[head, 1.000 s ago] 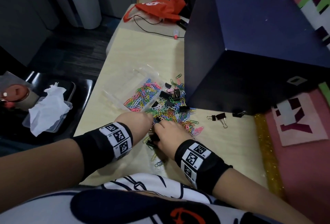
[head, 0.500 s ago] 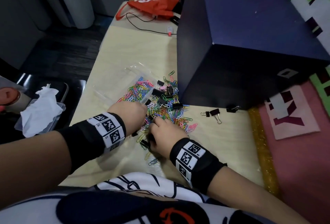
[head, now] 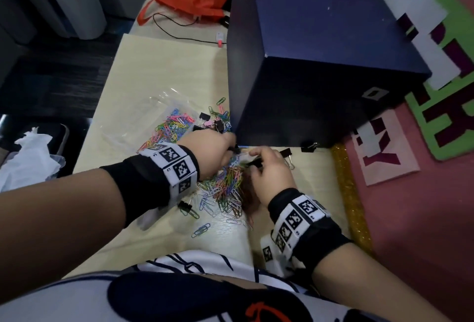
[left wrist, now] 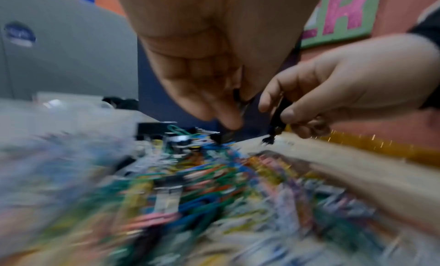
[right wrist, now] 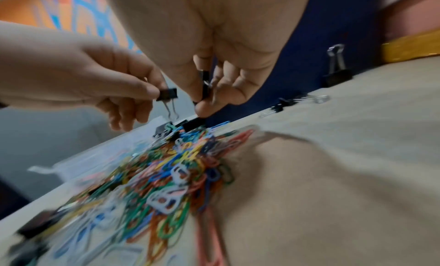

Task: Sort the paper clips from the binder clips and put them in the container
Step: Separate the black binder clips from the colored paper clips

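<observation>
A: Head view: what's hidden?
B: Both hands' fingertips. The left hand [head: 207, 152] and right hand [head: 272, 170] meet over the pile [head: 225, 188] of paper clips on the table [head: 164, 65]. The box [head: 320, 65] hems it in; the container [head: 154, 121] lies left.
A: Left wrist?
B: Pile blurred. The right hand pinches a black clip [left wrist: 277, 115].
A: Right wrist?
B: The left hand pinches a binder clip [right wrist: 167, 94], handles dangling; the right hand's fingers clamp another. Two more clips [right wrist: 336, 70] sit by the box.

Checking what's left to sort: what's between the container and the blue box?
Loose paper clips and black binder clips, mixed on the table, in the head view.
</observation>
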Tool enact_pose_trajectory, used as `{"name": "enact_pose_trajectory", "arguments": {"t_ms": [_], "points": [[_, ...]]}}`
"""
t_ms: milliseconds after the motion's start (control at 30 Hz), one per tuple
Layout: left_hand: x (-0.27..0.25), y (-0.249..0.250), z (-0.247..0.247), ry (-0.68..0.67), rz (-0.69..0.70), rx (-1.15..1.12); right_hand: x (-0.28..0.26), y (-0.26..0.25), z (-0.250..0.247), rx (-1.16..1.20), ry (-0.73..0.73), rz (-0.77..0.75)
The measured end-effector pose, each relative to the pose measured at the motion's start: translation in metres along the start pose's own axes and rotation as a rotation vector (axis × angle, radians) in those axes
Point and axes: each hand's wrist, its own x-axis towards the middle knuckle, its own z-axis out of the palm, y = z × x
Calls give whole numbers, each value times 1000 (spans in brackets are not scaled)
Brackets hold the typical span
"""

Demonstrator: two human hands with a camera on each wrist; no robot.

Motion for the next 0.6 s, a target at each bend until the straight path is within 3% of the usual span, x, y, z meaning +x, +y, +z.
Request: {"name": "enact_pose_trajectory", "arguments": {"t_ms": [133, 267, 433, 600], "points": [[10, 21, 3, 98, 72, -367, 7, 16, -16, 80, 244, 176], [7, 9, -2, 56, 17, -282, 7, 18, -17, -64, 216, 205], [-26, -24, -5, -284, -106, -43, -6, -4, 5, -187, 50, -36], [-56, -55, 6, -375, -233, 168, -16, -36, 33, -319, -322, -411]]}}
